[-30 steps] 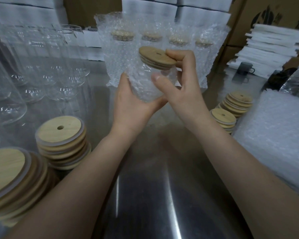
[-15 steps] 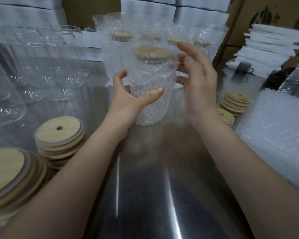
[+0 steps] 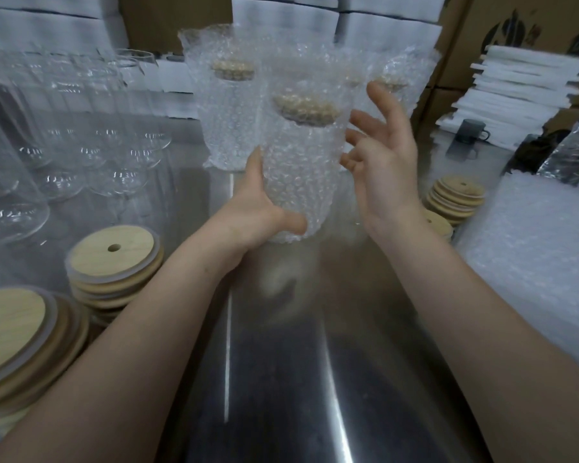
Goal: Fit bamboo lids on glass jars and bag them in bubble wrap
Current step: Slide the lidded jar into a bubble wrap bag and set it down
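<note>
Left hand [image 3: 258,212] grips the lower part of a glass jar [image 3: 298,175], thumb and fingers curled round it, above the steel table [image 3: 281,379]. The jar sits inside a bubble-wrap bag [image 3: 315,75], its bamboo lid [image 3: 306,108] fitted. Right hand [image 3: 381,162], fingers spread and holding nothing, is just beside the bag; contact is uncertain. Further bagged jars [image 3: 228,121] stand behind, and lid stacks [image 3: 114,262] lie to the left.

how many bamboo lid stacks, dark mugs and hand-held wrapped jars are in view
bamboo lid stacks: 4
wrapped jar held in the left hand: 1
dark mug: 1
total: 6
</note>
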### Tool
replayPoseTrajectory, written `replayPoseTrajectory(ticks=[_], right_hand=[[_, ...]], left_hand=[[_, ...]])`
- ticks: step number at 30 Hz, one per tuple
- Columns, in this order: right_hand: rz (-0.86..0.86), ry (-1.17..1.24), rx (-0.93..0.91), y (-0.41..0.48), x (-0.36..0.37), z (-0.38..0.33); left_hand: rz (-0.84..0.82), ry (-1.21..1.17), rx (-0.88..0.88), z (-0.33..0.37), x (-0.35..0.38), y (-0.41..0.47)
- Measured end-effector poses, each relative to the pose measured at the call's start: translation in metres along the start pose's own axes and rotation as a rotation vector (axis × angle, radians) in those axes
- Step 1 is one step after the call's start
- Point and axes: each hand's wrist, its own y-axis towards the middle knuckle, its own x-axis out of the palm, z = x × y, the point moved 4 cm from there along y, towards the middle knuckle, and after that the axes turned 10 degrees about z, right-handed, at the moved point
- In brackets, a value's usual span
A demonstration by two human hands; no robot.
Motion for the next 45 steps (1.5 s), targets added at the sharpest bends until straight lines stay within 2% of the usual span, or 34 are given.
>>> replayPoseTrajectory(ticks=[3, 6, 15, 22, 31, 36, 42, 45], right_hand=[[-0.062, -0.066, 0.042, -0.001, 0.002, 0.005], [-0.090, -0.070, 0.053, -0.001, 0.004, 0.007], [-0.101, -0.144, 0.055, -0.003, 0.004, 0.007], [-0.095, -0.163, 0.060, -0.004, 0.004, 0.008], [-0.092, -0.115, 0.088, -0.004, 0.003, 0.009], [-0.169, -0.117, 0.140, -0.003, 0.008, 0.011], [-0.178, -0.143, 0.140, 0.000, 0.006, 0.015], [-0.151, -0.101, 0.154, 0.002, 0.003, 0.014]], left_hand=[[0.001, 0.251, -0.044, -0.005, -0.004, 0.002], [0.085, 0.389, -0.022, -0.008, -0.009, 0.002], [0.340, 0.470, 0.035, -0.013, -0.020, 0.002], [0.424, 0.507, 0.009, -0.015, -0.021, 0.005], [0.425, 0.551, -0.012, -0.010, -0.020, 0.002], [0.398, 0.523, 0.006, -0.007, -0.021, -0.001], [0.230, 0.422, -0.030, -0.006, -0.014, 0.000], [0.253, 0.434, -0.016, -0.008, -0.016, 0.001]])
